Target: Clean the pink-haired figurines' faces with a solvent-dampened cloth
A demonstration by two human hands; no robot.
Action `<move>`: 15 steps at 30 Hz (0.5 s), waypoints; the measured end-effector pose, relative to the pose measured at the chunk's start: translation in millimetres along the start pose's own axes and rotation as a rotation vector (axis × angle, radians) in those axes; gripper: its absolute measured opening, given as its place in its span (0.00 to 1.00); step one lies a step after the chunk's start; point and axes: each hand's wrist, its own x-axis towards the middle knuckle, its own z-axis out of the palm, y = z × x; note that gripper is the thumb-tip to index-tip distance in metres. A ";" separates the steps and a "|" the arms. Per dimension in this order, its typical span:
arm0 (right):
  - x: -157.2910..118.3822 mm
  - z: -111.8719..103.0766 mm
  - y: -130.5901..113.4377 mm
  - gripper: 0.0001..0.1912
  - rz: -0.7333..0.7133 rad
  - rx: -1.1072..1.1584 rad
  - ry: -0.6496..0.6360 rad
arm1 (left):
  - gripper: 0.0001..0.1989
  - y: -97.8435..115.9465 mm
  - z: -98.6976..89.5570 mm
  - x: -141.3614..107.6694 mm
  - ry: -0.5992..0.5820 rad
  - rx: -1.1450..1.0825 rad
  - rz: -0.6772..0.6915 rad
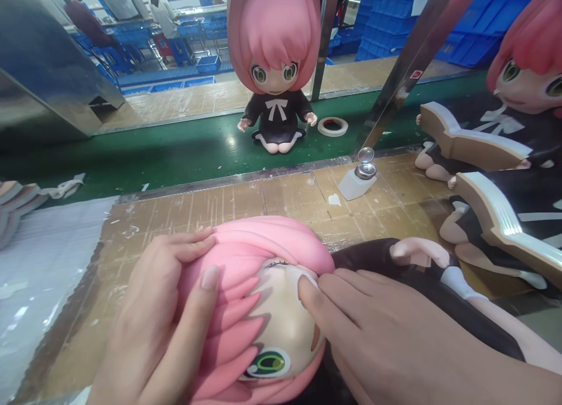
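Observation:
A large pink-haired figurine (281,317) with green eyes and a black dress lies on its back on the worktable, its head to the left. My left hand (162,311) is closed round the hair side of the head, thumb on the pink fringe. Across the chin and neck rests my right hand (381,329), fingers together and gripping the lower edge of the face. One eye and part of the mouth are covered by it. Whether a small item sits under the right fingertips, I cannot make out.
A similar figurine (276,59) kneels on the green belt (175,150) beside a tape roll (332,127). A white pump bottle (357,179) stands on the cardboard tabletop. More figurines (522,118) holding book-shaped pieces (478,144) are at right. White foam sheet (52,264) lies left.

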 end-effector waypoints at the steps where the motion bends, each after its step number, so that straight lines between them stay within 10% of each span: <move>1: 1.8 -1.1 -0.1 0.21 -0.016 0.000 -0.008 | 0.12 0.3 0.0 0.5 0.003 -0.002 -0.004; 10: -7.8 18.3 3.9 0.23 0.039 0.081 -0.006 | 0.11 17.5 0.3 0.3 0.011 -0.066 0.010; 15: -12.6 -18.5 21.2 0.09 0.128 0.388 0.185 | 0.11 27.0 -6.8 -0.7 0.020 0.002 0.119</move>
